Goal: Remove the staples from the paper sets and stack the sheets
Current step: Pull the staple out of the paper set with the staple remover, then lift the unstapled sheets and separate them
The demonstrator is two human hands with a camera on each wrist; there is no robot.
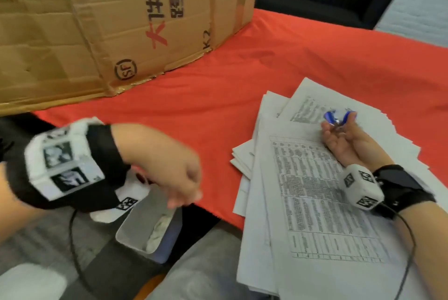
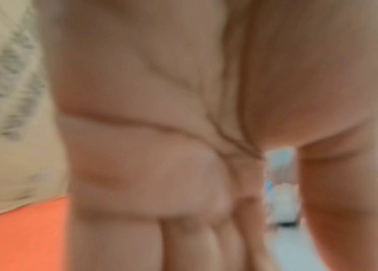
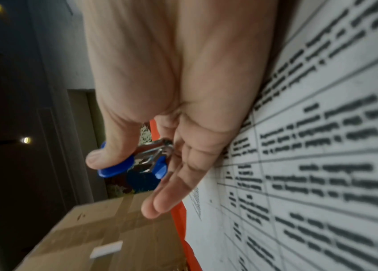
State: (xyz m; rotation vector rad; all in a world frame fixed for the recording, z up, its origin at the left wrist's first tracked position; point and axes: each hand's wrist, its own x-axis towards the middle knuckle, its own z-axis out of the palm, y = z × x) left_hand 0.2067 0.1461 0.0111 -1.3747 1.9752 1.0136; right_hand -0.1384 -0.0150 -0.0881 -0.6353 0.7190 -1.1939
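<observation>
A printed cardboard box [image 1: 101,21] stands at ten o'clock on the red tablecloth [image 1: 242,69]; a clear plastic bin [image 1: 148,229] sits at seven.

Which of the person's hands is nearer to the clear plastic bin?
The left. The left hand hovers just above the clear plastic bin off the table's near edge. The right hand is far to the right, resting on the paper stack, holding the blue staple remover.

Matt red cloth [image 1: 242,96]; remover [image 3: 137,165] seemingly glossy plastic.
</observation>
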